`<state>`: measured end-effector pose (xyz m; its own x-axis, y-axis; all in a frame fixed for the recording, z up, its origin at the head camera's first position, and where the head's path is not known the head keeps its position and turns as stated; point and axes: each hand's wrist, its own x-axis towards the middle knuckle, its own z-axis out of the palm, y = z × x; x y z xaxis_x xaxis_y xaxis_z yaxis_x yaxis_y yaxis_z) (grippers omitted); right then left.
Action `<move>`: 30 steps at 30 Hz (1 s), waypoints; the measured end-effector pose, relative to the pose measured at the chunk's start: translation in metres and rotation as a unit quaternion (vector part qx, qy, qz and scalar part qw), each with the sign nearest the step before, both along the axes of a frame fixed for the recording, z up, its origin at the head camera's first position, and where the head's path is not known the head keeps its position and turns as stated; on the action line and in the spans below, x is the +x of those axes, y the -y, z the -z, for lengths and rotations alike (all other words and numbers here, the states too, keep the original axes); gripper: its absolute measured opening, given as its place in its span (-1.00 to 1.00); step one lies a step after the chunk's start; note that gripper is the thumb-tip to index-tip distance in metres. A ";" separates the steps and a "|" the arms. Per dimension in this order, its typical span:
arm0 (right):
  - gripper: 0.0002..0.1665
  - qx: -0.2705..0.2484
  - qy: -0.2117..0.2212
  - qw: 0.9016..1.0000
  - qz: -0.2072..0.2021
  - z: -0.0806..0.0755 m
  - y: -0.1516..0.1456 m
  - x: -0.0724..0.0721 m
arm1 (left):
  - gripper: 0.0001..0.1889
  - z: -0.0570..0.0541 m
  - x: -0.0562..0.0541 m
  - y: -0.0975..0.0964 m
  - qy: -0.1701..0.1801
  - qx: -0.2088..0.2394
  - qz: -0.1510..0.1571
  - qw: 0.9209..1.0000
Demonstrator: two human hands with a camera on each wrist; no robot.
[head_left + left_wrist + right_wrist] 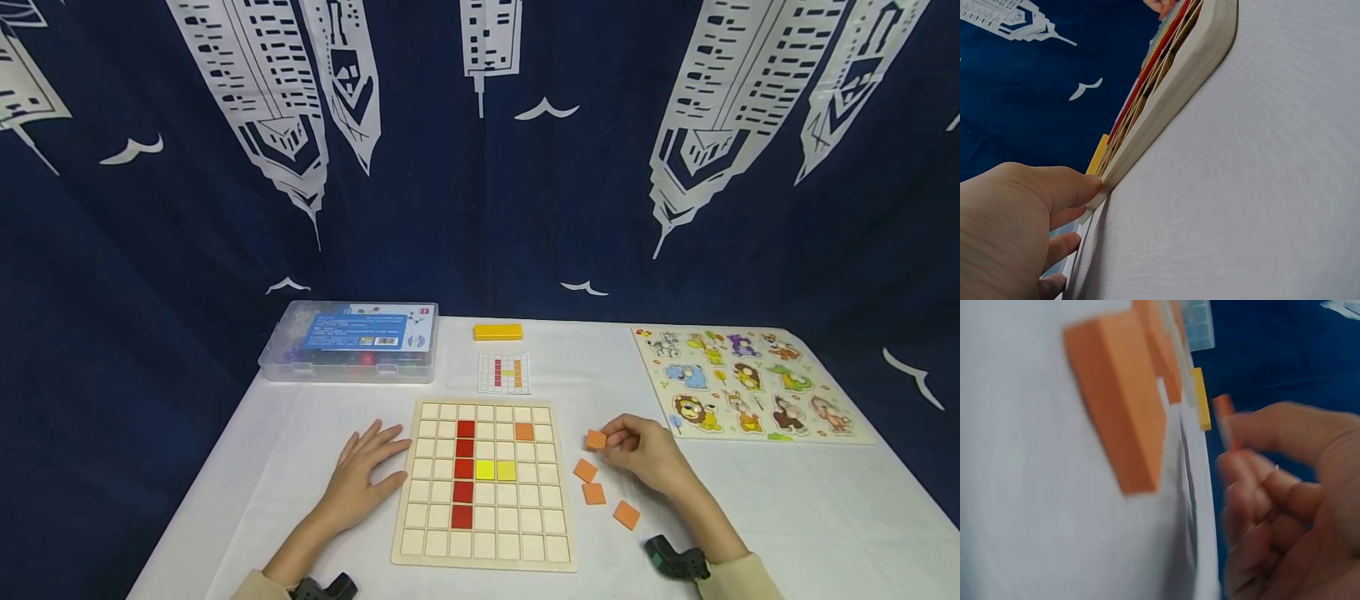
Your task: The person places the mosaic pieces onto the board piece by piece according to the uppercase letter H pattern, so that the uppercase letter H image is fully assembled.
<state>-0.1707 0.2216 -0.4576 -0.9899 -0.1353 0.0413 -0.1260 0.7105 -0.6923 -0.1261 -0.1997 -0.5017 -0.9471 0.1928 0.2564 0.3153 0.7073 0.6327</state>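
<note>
A wooden grid board lies mid-table. Red square tiles fill part of one column, two yellow tiles sit side by side right of them, and one orange tile is in the upper right. My left hand rests on the table, fingers spread, fingertips at the board's left edge; the left wrist view shows the thumb against that edge. Right of the board, my right hand pinches an orange tile between thumb and fingers. Three more orange tiles lie loose nearby.
Behind the board lies a pattern card with a yellow block beyond it. A clear plastic case stands at the back left. An animal puzzle board lies at the right. A dark blue curtain hangs behind the table.
</note>
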 end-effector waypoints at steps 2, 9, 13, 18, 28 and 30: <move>-0.77 -0.006 -0.006 1.000 -0.006 -0.008 0.004 0.001 | -0.54 -0.001 0.000 0.000 0.001 0.000 0.000 1.000; -0.79 -0.019 0.002 0.998 -0.058 -0.030 0.041 0.004 | -0.54 -0.001 -0.001 0.001 0.000 0.002 0.001 1.000; -0.79 -0.003 0.007 0.997 -0.081 -0.030 0.067 0.002 | -0.54 0.000 0.000 0.001 0.002 0.002 0.001 1.000; -0.80 0.025 0.000 0.995 -0.095 -0.020 0.085 0.000 | -0.54 0.001 0.000 -0.001 0.004 0.002 0.000 1.000; -0.76 0.036 0.009 0.996 -0.078 -0.007 0.091 -0.001 | -0.54 -0.001 0.000 -0.001 0.014 0.003 -0.002 1.000; -0.76 0.036 0.008 0.996 -0.081 -0.007 0.091 -0.002 | -0.54 -0.001 0.000 -0.001 0.014 0.005 -0.002 1.000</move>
<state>-0.1726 0.1301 -0.4509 -0.9556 -0.2944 0.0092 -0.2312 0.7303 -0.6428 -0.1258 -0.1990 -0.5005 -0.9549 0.1859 0.2316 0.2940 0.7021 0.6485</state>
